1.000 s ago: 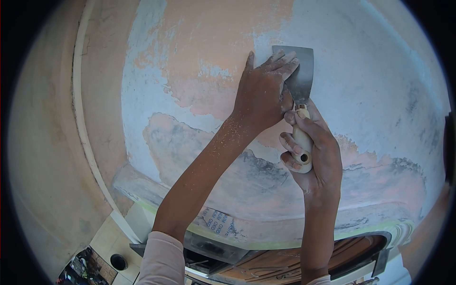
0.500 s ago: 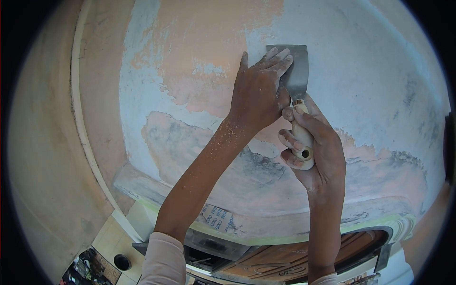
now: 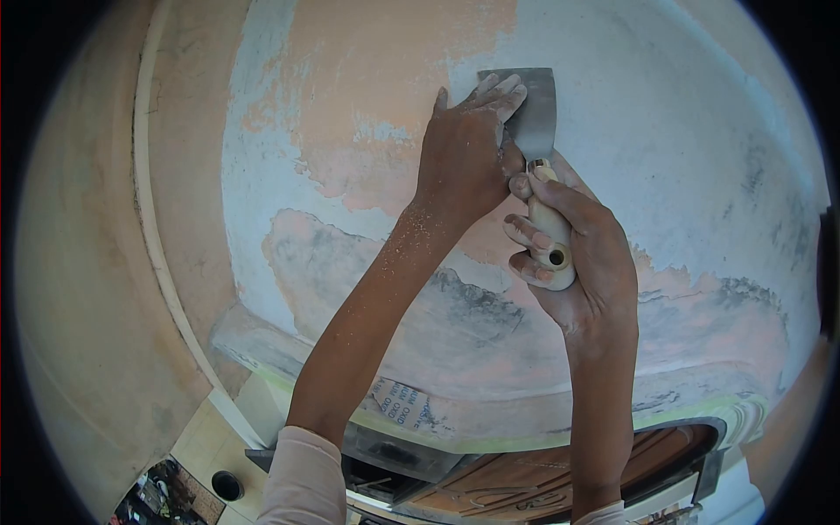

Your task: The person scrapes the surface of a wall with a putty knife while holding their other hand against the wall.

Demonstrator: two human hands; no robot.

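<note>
A wide metal scraper [image 3: 535,109] with a pale handle lies against the patchy wall [image 3: 647,114]. My right hand [image 3: 591,232] is wrapped round its handle, palm side showing. My left hand [image 3: 468,149] presses extended, dust-coated fingers on the left part of the blade, with the thumb side near the blade's neck. Orange-peach paint shows left of the blade, and whitish coating lies to its right. Below the hands, the surface has pink and grey patches with ragged edges. White specks cover my left forearm.
A ledge holds a piece of printed sandpaper [image 3: 401,402]. Beneath it are green masking tape [image 3: 490,444] and a carved wooden door [image 3: 516,479]. Down on the floor at left stand a dark cup [image 3: 227,485] and a pile of assorted items [image 3: 157,499].
Both hands and the scraper have shifted a little upward and to the left along the wall. The grip looks the same.
</note>
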